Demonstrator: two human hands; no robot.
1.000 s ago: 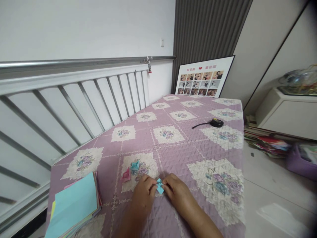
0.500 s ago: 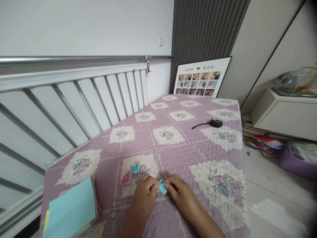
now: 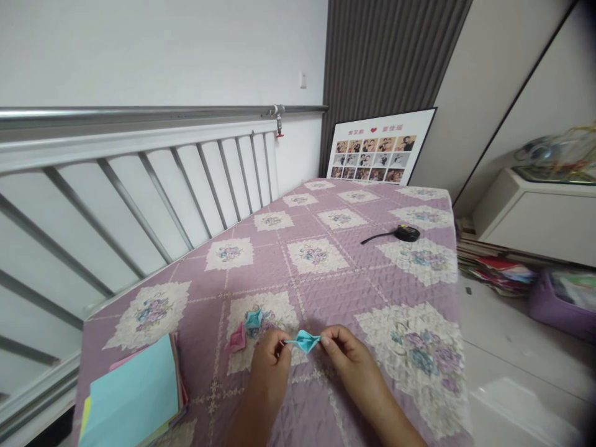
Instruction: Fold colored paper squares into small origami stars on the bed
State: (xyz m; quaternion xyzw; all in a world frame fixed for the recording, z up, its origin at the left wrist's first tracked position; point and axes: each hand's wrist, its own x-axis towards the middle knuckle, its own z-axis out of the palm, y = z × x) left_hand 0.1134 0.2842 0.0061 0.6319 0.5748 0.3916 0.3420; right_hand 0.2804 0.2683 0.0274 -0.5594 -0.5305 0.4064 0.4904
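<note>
A small light-blue folded paper boat [image 3: 306, 341] is stretched between my two hands, its middle opened out. My left hand [image 3: 272, 354] pinches its left tip between thumb and fingers. The right tip is pinched by my right hand [image 3: 342, 347]. Just beyond my left hand, a pink paper boat [image 3: 236, 338] and another light-blue paper boat [image 3: 254, 318] lie side by side on the flowered cover [image 3: 261, 273].
At the near left lies a stack of coloured paper [image 3: 133, 388], light blue on top. A black tape measure with a strap [image 3: 406, 233] rests toward the far right. A white radiator [image 3: 186, 186] runs along the left side; a photo board [image 3: 379, 147] leans at the back.
My hands have moved slightly apart, pulling the blue paper by its tips. It has gone from a compact folded diamond to a wider, opened boat shape.
</note>
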